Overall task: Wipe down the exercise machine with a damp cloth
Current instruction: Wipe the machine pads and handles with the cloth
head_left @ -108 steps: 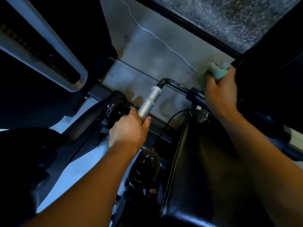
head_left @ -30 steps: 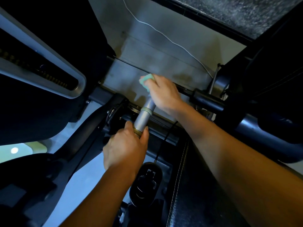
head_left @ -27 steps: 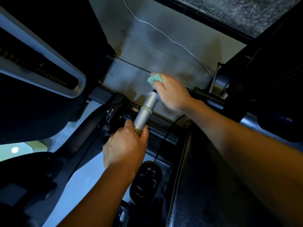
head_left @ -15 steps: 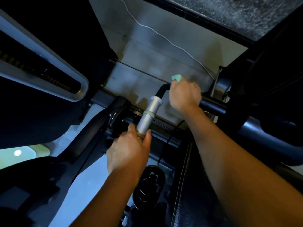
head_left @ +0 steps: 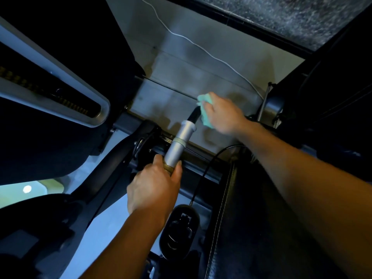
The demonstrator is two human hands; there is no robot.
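A silver handle tube (head_left: 180, 142) of the exercise machine rises from the lower middle and bends into a black bar (head_left: 193, 115) at its top. My left hand (head_left: 154, 188) is closed around the tube's lower end, at a brass-coloured ring. My right hand (head_left: 223, 114) presses a light green cloth (head_left: 205, 109) against the black bend just above the silver tube. The rest of the black bar to the right is hidden behind my right hand and forearm.
A black padded seat with white stitching (head_left: 251, 228) fills the lower right. A grey slotted machine arm (head_left: 60, 87) crosses the left. A black oval knob (head_left: 180, 231) sits below the handle. A white cable (head_left: 201, 48) and a black cable (head_left: 209, 168) run over the pale floor.
My right hand has slid the green cloth leftward along the black bar, down to the bend at the top of the silver tube. My left hand has kept its grip on the tube.
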